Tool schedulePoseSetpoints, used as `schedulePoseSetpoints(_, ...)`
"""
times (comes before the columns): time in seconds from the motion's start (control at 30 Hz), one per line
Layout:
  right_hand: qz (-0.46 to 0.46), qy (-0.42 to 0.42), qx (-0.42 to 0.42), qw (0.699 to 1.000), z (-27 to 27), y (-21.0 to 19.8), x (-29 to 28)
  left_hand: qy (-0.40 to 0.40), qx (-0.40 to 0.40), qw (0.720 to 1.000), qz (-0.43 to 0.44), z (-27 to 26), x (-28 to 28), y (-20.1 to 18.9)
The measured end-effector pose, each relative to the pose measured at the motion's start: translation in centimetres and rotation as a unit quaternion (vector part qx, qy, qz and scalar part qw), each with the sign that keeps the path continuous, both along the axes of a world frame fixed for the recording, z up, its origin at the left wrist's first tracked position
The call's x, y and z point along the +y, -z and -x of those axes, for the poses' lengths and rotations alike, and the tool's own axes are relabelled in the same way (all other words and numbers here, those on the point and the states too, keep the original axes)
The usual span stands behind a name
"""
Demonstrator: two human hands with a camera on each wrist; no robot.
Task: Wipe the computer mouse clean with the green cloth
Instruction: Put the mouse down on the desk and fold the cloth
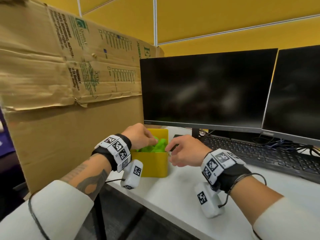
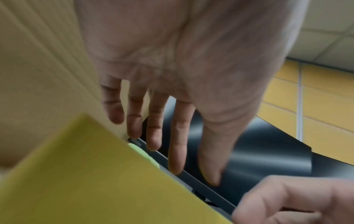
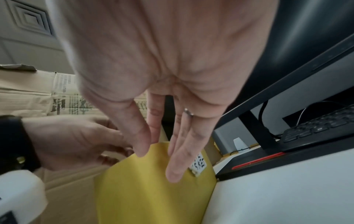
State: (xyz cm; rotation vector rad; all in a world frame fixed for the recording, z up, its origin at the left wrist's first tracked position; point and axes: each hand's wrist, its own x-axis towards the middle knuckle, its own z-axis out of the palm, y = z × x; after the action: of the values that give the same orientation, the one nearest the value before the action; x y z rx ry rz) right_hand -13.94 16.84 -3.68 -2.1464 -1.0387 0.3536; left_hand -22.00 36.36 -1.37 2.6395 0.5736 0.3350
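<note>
A bright green cloth [image 1: 155, 147] lies crumpled inside an open yellow box [image 1: 152, 163] near the left end of the white desk. My left hand [image 1: 154, 140] reaches over the box from the left, its fingertips down at the cloth. In the left wrist view its fingers [image 2: 177, 151] are stretched out above the box [image 2: 86, 174] and hold nothing; a sliver of cloth [image 2: 145, 154] shows at the rim. My right hand [image 1: 168, 149] hovers at the box's right rim, fingers [image 3: 178, 159] straight and empty over the yellow wall [image 3: 145, 189]. No computer mouse shows in any view.
A black keyboard [image 1: 259, 153] lies right of the box, under two dark monitors [image 1: 207, 90] [image 1: 294, 94]. A tall cardboard sheet [image 1: 60, 84] walls off the left side. The white desk [image 1: 173, 196] runs toward me, its left edge just past the box.
</note>
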Motion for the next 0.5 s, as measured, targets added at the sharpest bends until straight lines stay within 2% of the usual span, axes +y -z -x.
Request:
schedulePoseSetpoints(0.13, -0.008, 0.046, -0.065, 0.997, 0.1, 1.2, 2.5, 0.062, 0.046, 0.997, -0.01, 2.0, 0.9, -0.5)
schedulePoseSetpoints(0.2, -0.022, 0.056, -0.064, 0.996, 0.6, 1.6, 3.8, 0.074, 0.061, 0.995, -0.02, 3.0, 1.9, -0.6)
schedulePoseSetpoints(0.33, -0.029, 0.029, -0.049, 0.998, 1.8, 2.1, 6.4, -0.018, 0.017, 0.996, -0.084, 3.7, 4.5, 0.0)
schedulePoseSetpoints(0.4, -0.019, -0.003, -0.046, 0.999, 2.2, 2.3, 7.4, -0.057, -0.006, 0.995, -0.076, 3.6, 5.8, 0.4)
schedulePoseSetpoints(0.5, -0.01, -0.028, -0.038, 0.999, 3.0, 2.5, 7.4, -0.073, -0.016, 0.996, -0.057, 3.6, 6.8, 1.1)
